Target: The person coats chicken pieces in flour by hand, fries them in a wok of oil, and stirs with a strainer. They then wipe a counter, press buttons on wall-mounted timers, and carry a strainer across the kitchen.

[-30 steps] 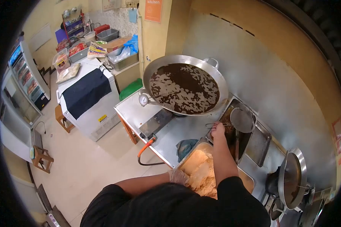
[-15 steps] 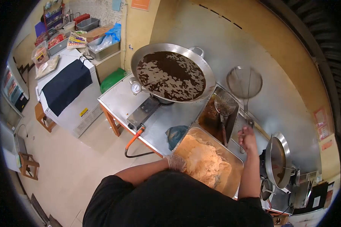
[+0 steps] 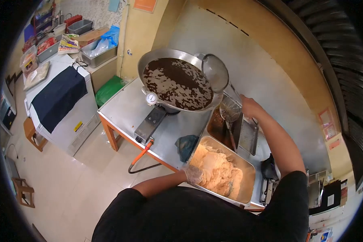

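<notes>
On my feed right now, the person's right hand (image 3: 250, 107) is out at full reach, fingers closed round the handle of a strainer (image 3: 215, 72). Its round mesh shows across the right side of the big wok (image 3: 165, 52); whether it touches that rim, I can't say from this angle. The left hand (image 3: 193, 174), in a clear glove, is at the near-left edge of the metal tray (image 3: 249, 192), right against the orange-tinted flour (image 3: 217, 168). I can't tell if those gloved fingers are curled or spread.

Handling, as I judge it: grip firm and well back on the handle, wrist steady, mesh lifted clear of the rim and angled so drips fall into the dark oil (image 3: 177, 82), not onto the flour. I'd want the bare forearm kept off the hot metal, and the 2nd strainer (image 3: 230, 112), lying in the oily pan (image 3: 213, 128), left unsnagged.

Now the writing: a dial thermometer (image 3: 151, 98) at the wok's edge, a yellow sticker (image 3: 78, 126) on the white freezer (image 3: 90, 121), 1 orange poster (image 3: 145, 5) cut off at the top. I read no words or brands on any of them.
</notes>
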